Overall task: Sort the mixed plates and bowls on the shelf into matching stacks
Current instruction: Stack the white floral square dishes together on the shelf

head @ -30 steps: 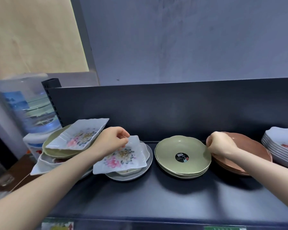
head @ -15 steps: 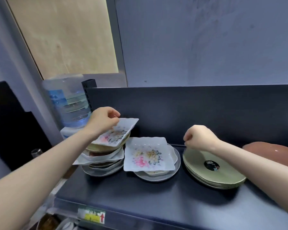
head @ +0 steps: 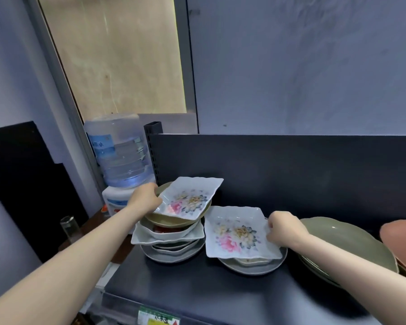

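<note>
On the dark shelf (head: 197,287) a mixed pile of plates and bowls (head: 171,240) stands at the left. A white square plate with a flower print (head: 190,199) lies tilted on top of that pile, and my left hand (head: 144,198) grips its left edge. A second flowered square plate (head: 236,233) rests on a grey round plate (head: 251,266) just to the right. My right hand (head: 283,228) pinches this second plate's right edge. Green round plates (head: 345,245) are stacked further right, with brown plates (head: 402,235) at the frame's edge.
The shelf's dark back panel (head: 291,170) rises right behind the dishes. A water dispenser with a large bottle (head: 120,156) stands left of the shelf, with a glass (head: 68,227) on a wooden surface beside it. A price label (head: 158,319) sits on the shelf's front edge.
My view has swung left and closer. My right hand left the green plates and took hold of the middle flowered plate's right edge. My left hand stays on the top flowered plate.
</note>
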